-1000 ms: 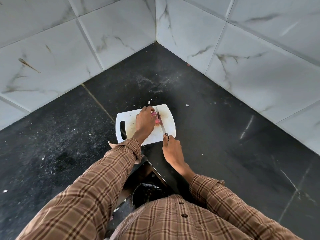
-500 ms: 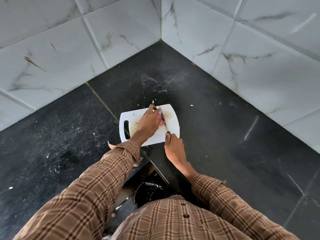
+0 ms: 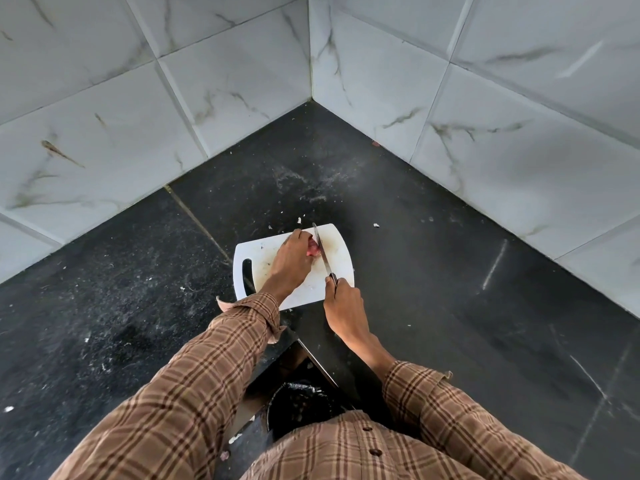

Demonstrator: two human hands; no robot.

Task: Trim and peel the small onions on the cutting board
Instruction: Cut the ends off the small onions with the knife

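Pink-red small onion (image 3: 312, 250): on white cutting board (image 3: 341, 251), dark worktop (image 3: 433, 271). Left hand (image 3: 292, 261) grip curled over it; right hand (image 3: 343, 301) grip closed on knife (image 3: 321, 249). Likely light, firm, slippery-skinned; hold by sides.

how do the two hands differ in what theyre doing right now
The left hand lies on the white cutting board, fingers curled over a pinkish onion; the right hand sits at the board's near edge, gripping the knife handle. The left reaches farther forward than the right. Both wear plaid sleeves.
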